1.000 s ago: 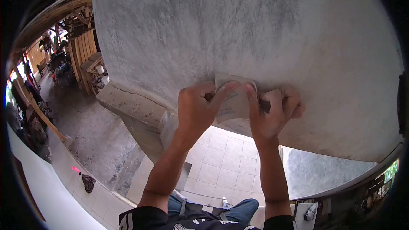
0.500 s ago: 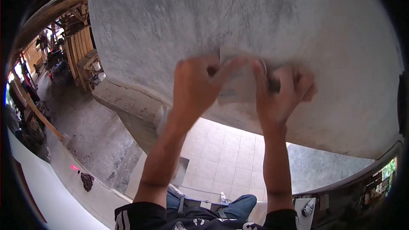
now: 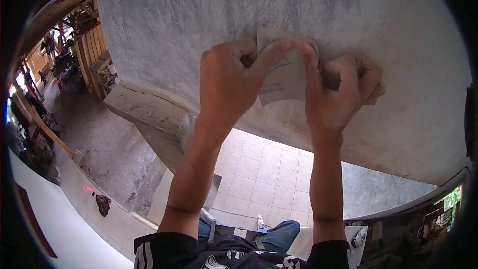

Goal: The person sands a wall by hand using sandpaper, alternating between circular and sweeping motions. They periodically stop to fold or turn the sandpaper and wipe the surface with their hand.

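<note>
A small grey-beige piece of sandpaper, with faint print on its back, is held up in front of a grey plastered wall. My left hand grips its left edge, the thumb lying over the printed side. On the right edge, my right hand pinches it with the thumb in front and the fingers curled behind. Both thumb tips nearly meet at the sheet's upper middle. The sheet bows a little between my hands. Whether its far side touches the wall is hidden.
Below the wall's lower edge lies a white tiled floor. A rough concrete ledge juts out on the left. Farther left, a wooden plank partition stands by a concrete floor. A dark patterned bundle lies at lower left.
Both hands and the sandpaper have moved a little upward on the wall. The motion blur is gone, and the print on the sheet is clearer. Each hand keeps its grip.
</note>
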### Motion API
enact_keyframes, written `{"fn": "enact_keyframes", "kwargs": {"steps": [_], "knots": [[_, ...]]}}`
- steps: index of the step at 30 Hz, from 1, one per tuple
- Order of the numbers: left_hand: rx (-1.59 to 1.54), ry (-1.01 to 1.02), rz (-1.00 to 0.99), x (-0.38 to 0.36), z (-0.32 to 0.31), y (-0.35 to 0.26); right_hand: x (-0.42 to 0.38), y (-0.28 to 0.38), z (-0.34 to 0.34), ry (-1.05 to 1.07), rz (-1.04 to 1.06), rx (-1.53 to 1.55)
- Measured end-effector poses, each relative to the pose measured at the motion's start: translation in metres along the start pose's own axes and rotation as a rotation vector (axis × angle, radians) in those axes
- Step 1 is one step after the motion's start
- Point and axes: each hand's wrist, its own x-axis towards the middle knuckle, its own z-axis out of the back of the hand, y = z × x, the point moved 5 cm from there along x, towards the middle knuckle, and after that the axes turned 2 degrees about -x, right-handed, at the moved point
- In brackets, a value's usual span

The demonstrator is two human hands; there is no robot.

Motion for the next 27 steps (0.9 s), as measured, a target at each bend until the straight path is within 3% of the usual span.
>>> {"fn": "enact_keyframes", "kwargs": {"steps": [4,10,19,22,25,27], "knots": [[0.074,0.049,0.016,-0.029,-0.005,0.024,-0.038,-0.002,0.003,0.000,0.029,-0.008],[-0.013,-0.049,-0.063,0.006,0.004,-0.001,0.008,0.003,-0.002,-0.037,0.070,0.024],[0.060,0.089,0.063,-0.029,0.001,0.022,-0.031,0.001,0.003,0.034,0.061,0.007],[0.038,-0.019,-0.021,0.004,0.008,0.004,0.010,0.008,-0.006,0.016,0.092,0.005],[-0.059,-0.055,0.022,0.002,0.009,0.005,0.020,0.017,-0.004,-0.025,0.117,0.018],[0.079,0.005,0.002,-0.021,0.004,0.020,-0.015,0.007,-0.004,0.065,0.066,-0.001]]}}
